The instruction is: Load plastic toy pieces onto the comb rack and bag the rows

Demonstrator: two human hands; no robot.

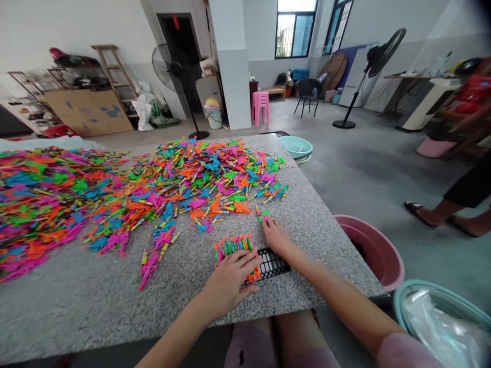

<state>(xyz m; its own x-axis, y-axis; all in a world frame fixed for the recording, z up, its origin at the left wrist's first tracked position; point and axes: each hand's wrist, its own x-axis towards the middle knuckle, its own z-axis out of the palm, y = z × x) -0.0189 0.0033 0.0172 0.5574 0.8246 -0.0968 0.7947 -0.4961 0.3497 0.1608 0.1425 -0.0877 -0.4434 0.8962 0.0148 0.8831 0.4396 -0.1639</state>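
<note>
One toy [265,216] we're pinching, right hand [276,236] | left hand [232,273] near it, covering toy row [232,246], hold unclear | uneven pressing risking toppling

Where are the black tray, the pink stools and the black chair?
Black tray [275,263]: head view, on its bare slotted part.
Pink stools [261,95]: head view, on the top seat.
Black chair [307,87]: head view, on the backrest.
</note>
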